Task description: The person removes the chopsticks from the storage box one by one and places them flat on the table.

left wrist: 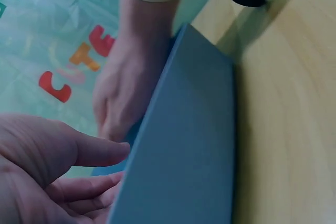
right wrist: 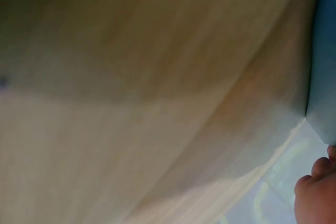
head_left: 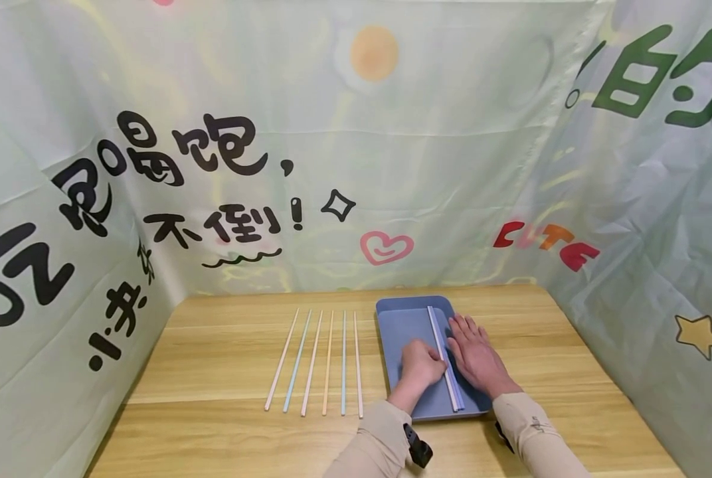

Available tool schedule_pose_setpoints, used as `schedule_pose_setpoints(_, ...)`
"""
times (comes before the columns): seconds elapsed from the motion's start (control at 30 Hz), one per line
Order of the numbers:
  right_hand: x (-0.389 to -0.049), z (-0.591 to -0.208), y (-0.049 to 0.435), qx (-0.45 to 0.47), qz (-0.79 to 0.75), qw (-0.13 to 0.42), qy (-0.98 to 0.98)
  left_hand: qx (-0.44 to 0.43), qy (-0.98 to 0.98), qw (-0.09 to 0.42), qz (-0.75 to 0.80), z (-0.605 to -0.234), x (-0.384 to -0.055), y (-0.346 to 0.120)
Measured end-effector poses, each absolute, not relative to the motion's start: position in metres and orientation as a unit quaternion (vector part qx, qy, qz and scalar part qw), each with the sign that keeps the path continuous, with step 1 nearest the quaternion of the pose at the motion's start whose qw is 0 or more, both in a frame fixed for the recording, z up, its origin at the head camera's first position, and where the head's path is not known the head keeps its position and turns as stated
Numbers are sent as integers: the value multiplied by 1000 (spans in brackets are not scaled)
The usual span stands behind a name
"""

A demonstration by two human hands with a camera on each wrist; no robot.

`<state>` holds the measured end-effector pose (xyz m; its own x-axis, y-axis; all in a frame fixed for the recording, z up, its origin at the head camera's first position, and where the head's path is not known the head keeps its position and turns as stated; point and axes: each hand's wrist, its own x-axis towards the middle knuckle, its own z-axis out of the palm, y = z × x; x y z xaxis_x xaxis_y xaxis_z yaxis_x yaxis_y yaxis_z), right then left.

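Note:
A slate-blue rectangular tray (head_left: 394, 325) stands on the table, holding a narrow bundle of white and bluish-purple chopsticks (head_left: 453, 395) lengthwise. My left hand (head_left: 420, 366) is inside it, fingers bent, its tips against the bundle's left side. In the left wrist view, the left thumb (left wrist: 100, 150) and fingers stand apart; the tray wall hides some fingertips, so a pinch cannot be made out. Along the tray's right side lies my right hand (head_left: 475, 352), its fingers extended and pointing away. Only some right fingertips (right wrist: 317, 192) show in the right wrist view, beside the tray.
Left of the tray, several pink, blue and yellow chopsticks (head_left: 329, 365) lie spaced side by side on the wooden table (head_left: 212, 378). Printed cloth (head_left: 308, 166) walls off the back and both sides. Each wrist wears a black device (head_left: 418, 446).

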<state>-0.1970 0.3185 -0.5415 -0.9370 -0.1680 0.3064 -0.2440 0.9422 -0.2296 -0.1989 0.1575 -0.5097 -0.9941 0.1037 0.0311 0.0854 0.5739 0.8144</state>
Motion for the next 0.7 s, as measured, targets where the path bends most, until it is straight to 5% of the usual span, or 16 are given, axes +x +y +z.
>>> schedule_pose_setpoints(0.7, -198, -543, 318, 101, 156, 142, -972, 7, 824, 61, 563, -538, -198, 169)
